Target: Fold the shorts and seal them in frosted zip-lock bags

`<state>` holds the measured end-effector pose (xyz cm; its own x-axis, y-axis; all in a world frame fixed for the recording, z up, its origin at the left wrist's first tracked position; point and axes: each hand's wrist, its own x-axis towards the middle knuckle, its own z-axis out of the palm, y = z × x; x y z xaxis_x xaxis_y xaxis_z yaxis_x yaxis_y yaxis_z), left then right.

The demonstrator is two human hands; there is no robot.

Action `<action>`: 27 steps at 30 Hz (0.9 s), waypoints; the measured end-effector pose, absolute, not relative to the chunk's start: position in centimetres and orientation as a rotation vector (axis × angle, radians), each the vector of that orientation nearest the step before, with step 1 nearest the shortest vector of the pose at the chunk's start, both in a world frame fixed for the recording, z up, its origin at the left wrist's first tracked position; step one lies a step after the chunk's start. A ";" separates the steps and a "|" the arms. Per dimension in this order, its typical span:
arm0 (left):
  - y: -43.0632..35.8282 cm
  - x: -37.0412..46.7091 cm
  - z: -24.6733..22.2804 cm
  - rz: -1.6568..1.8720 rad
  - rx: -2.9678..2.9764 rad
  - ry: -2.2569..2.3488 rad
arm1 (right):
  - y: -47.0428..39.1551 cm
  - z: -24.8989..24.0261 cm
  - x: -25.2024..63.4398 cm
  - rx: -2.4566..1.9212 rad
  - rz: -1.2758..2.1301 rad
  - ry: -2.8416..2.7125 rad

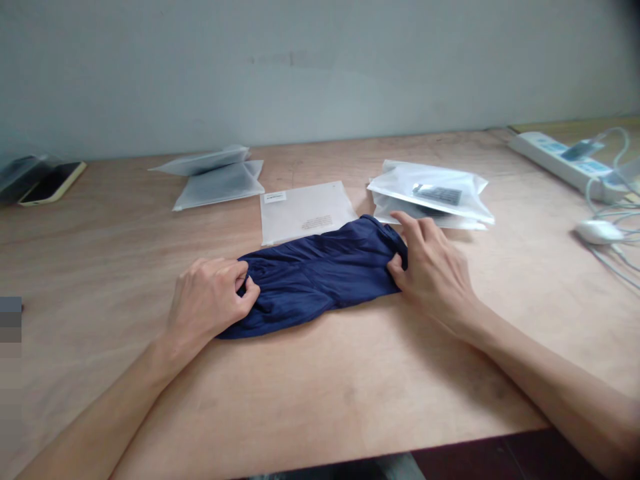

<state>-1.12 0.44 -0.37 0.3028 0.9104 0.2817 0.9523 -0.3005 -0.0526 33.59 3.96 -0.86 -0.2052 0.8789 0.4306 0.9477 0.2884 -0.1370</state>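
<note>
- By the left hand's fingers, one end of navy cloth is pinched
- By the right hand, thumb and forefinger apart, the other end is touched
- It is laid on the table, likely soft, light, best held at both ends

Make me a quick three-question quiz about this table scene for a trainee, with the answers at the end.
1. True or false: the left hand holds one end of the navy cloth.
2. What lies just beyond the cloth, near its middle? A) a phone; B) a flat, frosted bag; C) a roll of tape.
3. Fill in: the power strip lies toward the ____ side of the table.
Key: 1 true; 2 B; 3 right.
</note>
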 end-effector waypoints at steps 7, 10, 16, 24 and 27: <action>0.8 -1.0 -0.8 -0.418 -2.459 -1.599 | 3.6 -1.2 33.3 -0.985 -0.053 -2.478; 1.0 -1.1 -1.4 -0.430 -2.539 -1.562 | 3.3 -1.4 32.8 -0.924 0.063 -2.669; 1.0 -1.3 -2.1 -0.254 -2.473 -1.588 | 2.5 -1.2 32.2 -1.239 0.019 -2.646; 1.3 -1.7 -2.2 -0.348 -2.464 -1.646 | 3.6 -1.7 32.9 -1.310 0.066 -2.362; 1.6 -2.1 -2.2 -0.396 -2.467 -1.701 | 4.5 -2.0 33.4 -1.321 0.153 -2.259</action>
<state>-2.12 1.62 -2.17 0.3346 0.8998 0.2800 0.9310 -0.3616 0.0496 33.42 4.48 -1.97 -0.3935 0.8399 0.3738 0.7820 0.5195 -0.3443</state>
